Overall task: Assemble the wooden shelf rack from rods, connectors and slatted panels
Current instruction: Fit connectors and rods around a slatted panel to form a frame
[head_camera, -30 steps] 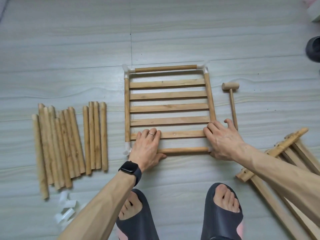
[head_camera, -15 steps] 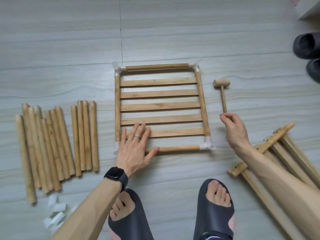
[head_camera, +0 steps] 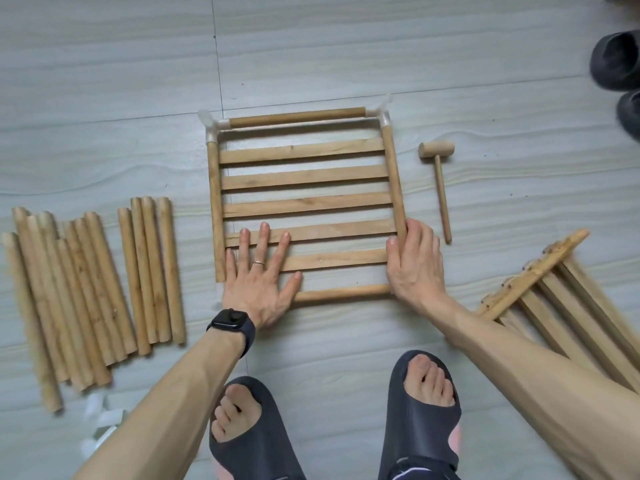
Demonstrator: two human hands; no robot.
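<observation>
A square frame of wooden rods around a slatted panel (head_camera: 304,178) lies flat on the floor, with clear plastic connectors at its far corners (head_camera: 211,124). My left hand (head_camera: 259,278) rests flat on the near slats with spread fingers, its heel over the near-left corner. At the near-right corner my right hand (head_camera: 415,265) grips the frame's right rod (head_camera: 393,174), thumb on the inside and fingers over the outside. It hides the corner connector there.
A small wooden mallet (head_camera: 440,181) lies just right of the frame. Several loose rods (head_camera: 90,278) lie in a row at the left, with white connectors (head_camera: 104,424) below them. More slatted panels (head_camera: 561,306) are stacked at the right. Dark shoes (head_camera: 616,60) sit at the far right.
My right hand left the frame's near-right corner, reached toward the mallet handle, then came back and took hold of the right rod. My left hand stayed on the slats.
</observation>
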